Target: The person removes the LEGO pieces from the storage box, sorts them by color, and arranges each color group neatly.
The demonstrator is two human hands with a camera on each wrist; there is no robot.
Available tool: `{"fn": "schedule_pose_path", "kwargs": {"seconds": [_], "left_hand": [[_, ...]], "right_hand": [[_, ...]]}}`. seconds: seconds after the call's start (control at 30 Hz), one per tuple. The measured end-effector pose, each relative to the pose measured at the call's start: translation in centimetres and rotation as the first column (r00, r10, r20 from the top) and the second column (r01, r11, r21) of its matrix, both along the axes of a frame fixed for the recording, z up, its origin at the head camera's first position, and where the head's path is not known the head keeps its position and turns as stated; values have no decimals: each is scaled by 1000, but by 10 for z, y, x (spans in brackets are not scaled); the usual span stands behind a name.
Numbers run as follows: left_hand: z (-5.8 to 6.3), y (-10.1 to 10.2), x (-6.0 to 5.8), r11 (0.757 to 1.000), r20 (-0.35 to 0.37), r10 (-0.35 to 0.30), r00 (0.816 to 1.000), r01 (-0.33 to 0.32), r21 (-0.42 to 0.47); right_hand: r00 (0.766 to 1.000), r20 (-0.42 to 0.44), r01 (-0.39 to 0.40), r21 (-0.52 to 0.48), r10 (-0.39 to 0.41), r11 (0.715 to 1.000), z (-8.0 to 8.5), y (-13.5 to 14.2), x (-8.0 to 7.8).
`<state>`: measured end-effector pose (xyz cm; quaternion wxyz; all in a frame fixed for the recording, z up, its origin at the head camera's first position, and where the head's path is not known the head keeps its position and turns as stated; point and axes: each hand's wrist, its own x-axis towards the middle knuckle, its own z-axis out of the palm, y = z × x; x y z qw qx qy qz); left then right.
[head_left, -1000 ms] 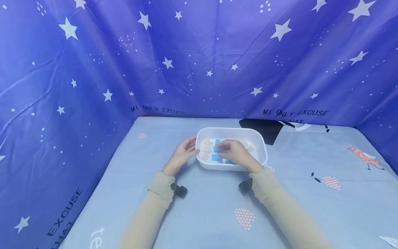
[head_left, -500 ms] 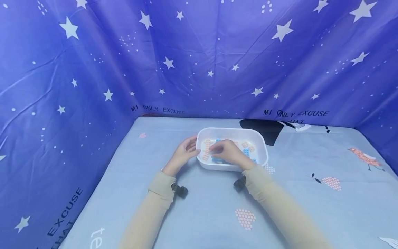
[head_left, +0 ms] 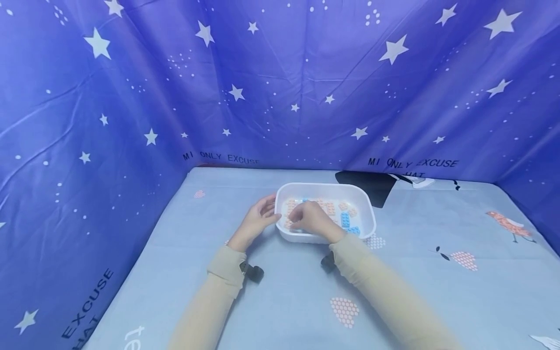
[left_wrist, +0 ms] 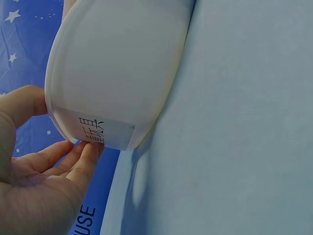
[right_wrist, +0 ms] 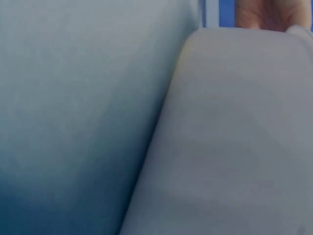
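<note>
A white plastic box [head_left: 367, 214] stands on the cloth, holding several peach and blue toy building bricks [head_left: 345, 219]. At its left end my left hand [head_left: 256, 218] holds it. The left wrist view shows the thumb [left_wrist: 27, 103] at the rim and the fingertips [left_wrist: 91, 149] against the labelled end wall. My right hand [head_left: 312, 217] reaches over the near wall into the box's left half, its fingers bent down over the bricks there. I cannot tell whether it pinches a brick. In the right wrist view the box wall [right_wrist: 234, 127] hides that hand.
A pale blue patterned cloth [head_left: 280, 301] covers the table. Purple curtains [head_left: 280, 73] with white stars rise behind and at both sides. A dark wrist camera [head_left: 253, 272] sits below the left cuff, another dark camera [head_left: 328, 262] below the right.
My right hand has moved left and a little nearer inside the box, from its middle toward its left end. Blue bricks at the right now show uncovered. The left hand stays on the box.
</note>
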<state>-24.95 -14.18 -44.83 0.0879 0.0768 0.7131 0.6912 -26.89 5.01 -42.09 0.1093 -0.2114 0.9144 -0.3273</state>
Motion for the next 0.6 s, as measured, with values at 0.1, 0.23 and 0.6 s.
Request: {"fn": "schedule_pose_path", "kwargs": {"seconds": [0.1, 0.23, 0.6], "left_hand": [[9, 0, 3, 1000, 18, -16, 1000, 15, 10], [8, 2, 4, 1000, -4, 6, 1000, -6, 2], [-1, 2, 0, 999, -21, 37, 999, -37, -5]], "right_hand": [[1000, -10, 14, 34, -13, 999, 0, -4, -1], [999, -19, 30, 56, -29, 998, -2, -7, -2], [999, -21, 39, 56, -38, 998, -5, -8, -4]]}}
